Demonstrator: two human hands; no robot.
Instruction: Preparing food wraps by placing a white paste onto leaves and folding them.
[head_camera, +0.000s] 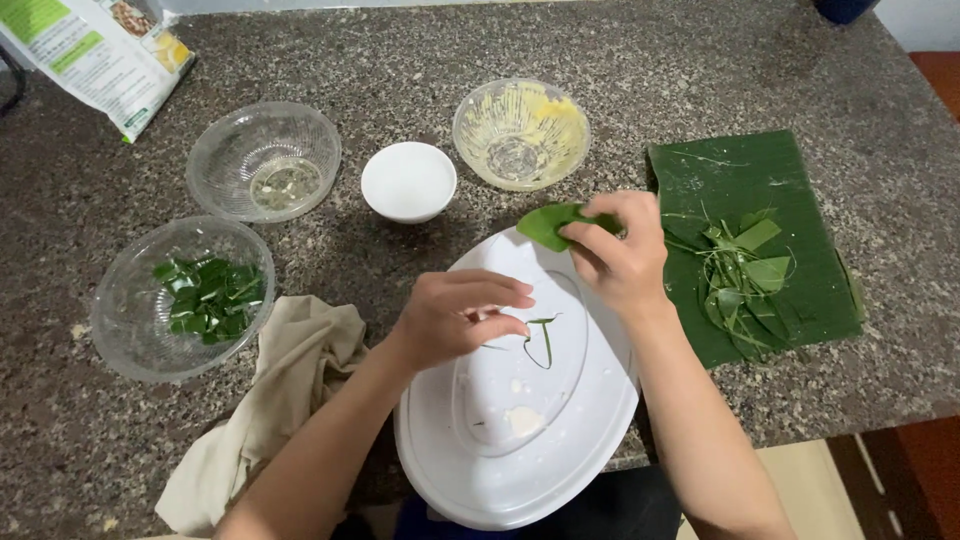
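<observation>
I have one view only, from the camera on my head, looking steeply down and forward at the speckled surface (700, 60). It sits close: my forearms enter from the bottom edge, and the surface's near edge shows at lower right.

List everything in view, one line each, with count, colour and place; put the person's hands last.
Folded leaf piece: one, green, pinched in right hand.
Oval platter: one, white, front centre, holding thin leaf strips.
Clear bowl of leaf pieces: one, left.
Empty clear bowl: one, back left.
Small bowl: one, white, centre back.
Bowl with yellow smears: one, clear, back.
Banana leaf sheet: one, dark green, right, bearing leaf trimmings.
Cloth: one, beige, front left.
Packet: one, white and green, top left corner.
Countertop: speckled grey-brown.
Left hand: over platter.
Right hand: above platter's rim.
</observation>
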